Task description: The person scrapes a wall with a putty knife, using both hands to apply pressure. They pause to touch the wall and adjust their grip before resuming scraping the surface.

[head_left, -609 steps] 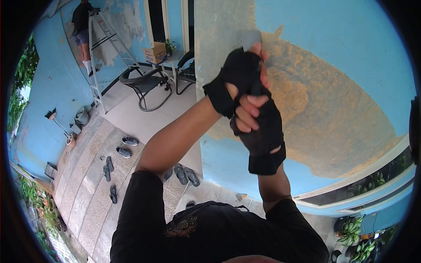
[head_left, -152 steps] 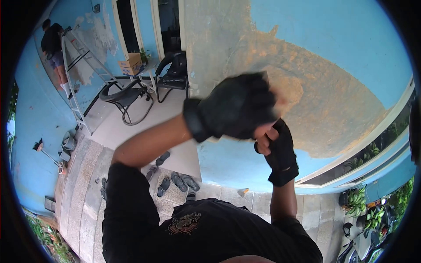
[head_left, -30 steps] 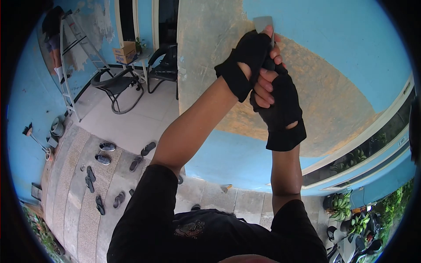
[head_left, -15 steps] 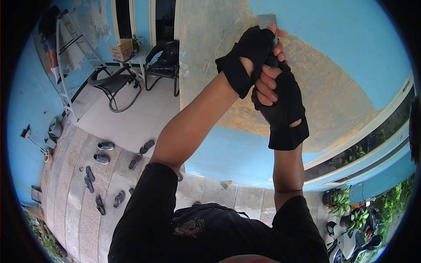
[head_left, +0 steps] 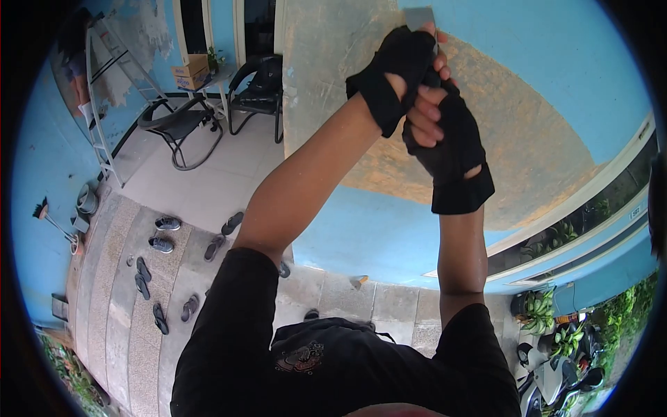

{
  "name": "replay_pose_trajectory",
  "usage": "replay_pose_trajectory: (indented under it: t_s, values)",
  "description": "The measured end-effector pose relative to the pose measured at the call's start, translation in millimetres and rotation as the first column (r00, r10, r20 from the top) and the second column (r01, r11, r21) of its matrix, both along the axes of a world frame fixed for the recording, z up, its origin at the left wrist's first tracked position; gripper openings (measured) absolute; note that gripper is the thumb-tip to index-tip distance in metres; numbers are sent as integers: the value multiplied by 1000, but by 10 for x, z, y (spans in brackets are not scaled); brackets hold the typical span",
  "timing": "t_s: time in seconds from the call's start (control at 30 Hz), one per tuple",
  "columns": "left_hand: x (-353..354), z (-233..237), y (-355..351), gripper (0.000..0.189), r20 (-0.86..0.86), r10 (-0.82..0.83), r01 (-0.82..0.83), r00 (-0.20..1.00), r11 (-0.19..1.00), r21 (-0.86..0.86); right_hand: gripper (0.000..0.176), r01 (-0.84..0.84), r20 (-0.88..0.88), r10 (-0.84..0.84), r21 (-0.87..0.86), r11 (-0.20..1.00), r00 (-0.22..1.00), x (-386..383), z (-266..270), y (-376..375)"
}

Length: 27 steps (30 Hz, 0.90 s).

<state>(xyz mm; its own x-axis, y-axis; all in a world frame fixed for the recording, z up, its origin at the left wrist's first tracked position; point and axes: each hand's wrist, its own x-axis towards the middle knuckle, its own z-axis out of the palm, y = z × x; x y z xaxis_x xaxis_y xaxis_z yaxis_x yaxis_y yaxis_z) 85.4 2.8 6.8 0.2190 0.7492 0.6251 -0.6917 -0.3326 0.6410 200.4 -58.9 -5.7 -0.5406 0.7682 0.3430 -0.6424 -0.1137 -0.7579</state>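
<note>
Both my hands wear black fingerless gloves and grip one scraper (head_left: 419, 17), whose flat grey blade lies against the wall at the top of the view. My left hand (head_left: 410, 59) is closed around the scraper near the blade, with its fingertips showing on the right side. Just below, my right hand (head_left: 446, 135) wraps its fingers round the handle, which is mostly hidden. The blade is at the border between blue paint (head_left: 514, 35) and a bare, brownish patch (head_left: 514, 139) of wall.
At far left, a person stands on a ladder (head_left: 104, 104) by a patchy wall. Black chairs (head_left: 260, 94) and a table with cardboard boxes (head_left: 191, 71) stand behind. Several shoes (head_left: 161, 244) lie on the paving. A window runs along the right; plants (head_left: 538, 313) and a motorcycle (head_left: 556, 379) are lower right.
Both hands and the scraper have moved a little upward in the view, and the blade sits higher along the paint edge. The grip looks the same.
</note>
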Motion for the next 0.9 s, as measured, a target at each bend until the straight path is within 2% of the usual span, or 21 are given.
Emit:
replay_pose_trajectory:
  t_s: [0.07, 0.13, 0.23, 0.3, 0.4, 0.5, 0.6, 0.67, 0.73, 0.77, 0.9]
  values:
    - [-15, 66, -19, 32, 59, -6, 4, 998, 999, 39, 14, 21, -39, -22, -21, 1000, 999, -30, 57, 34]
    - [-18, 34, -41, 32, 33, -7, 7, 999, 1000, -7, 13, 43, -22, -44, -37, 998, 999, -18, -13, -5]
    - [-18, -3, -19, 31, -28, -6, 4, 1000, 997, -72, 12, -25, -29, 25, -2, 1000, 999, -6, -33, -7]
    - [-1, 39, 66, 31, 19, 20, -21, 1000, 999, 50, 13, -6, -68, 4, -15, 1000, 998, -13, 48, 8]
    - [13, -62, 68, 31, 12, -51, 50, 999, 999, 13, 14, 23, -46, -25, -53, 998, 999, -2, -52, -54]
    - [-8, 20, 52, 32, -36, 13, -13, 999, 1000, 3, 14, 9, -54, -13, -83, 997, 998, -10, -21, 18]
    - [-52, 71, 65, 32, 24, -31, 31, 999, 999, 19, 14, 4, -92, -8, -42, 999, 996, -77, 56, -3]
    - [-41, -5, 46, 32, 6, -30, 30, 1000, 999, 31, 16, 17, -74, -20, -40, 999, 997, -48, -38, -5]
    - [-52, -27, 5, 32, -25, -66, 64, 997, 996, -60, 18, 27, -32, -29, -61, 998, 999, -37, -66, -44]
    - [-42, -16, 62, 32, -6, -24, 24, 1000, 1000, 13, 21, 8, -42, -10, -30, 1000, 999, -39, -25, 6]
    - [22, -83, 15, 32, 69, -40, 41, 997, 999, -19, 21, 21, -61, -25, -58, 998, 998, 2, -65, -43]
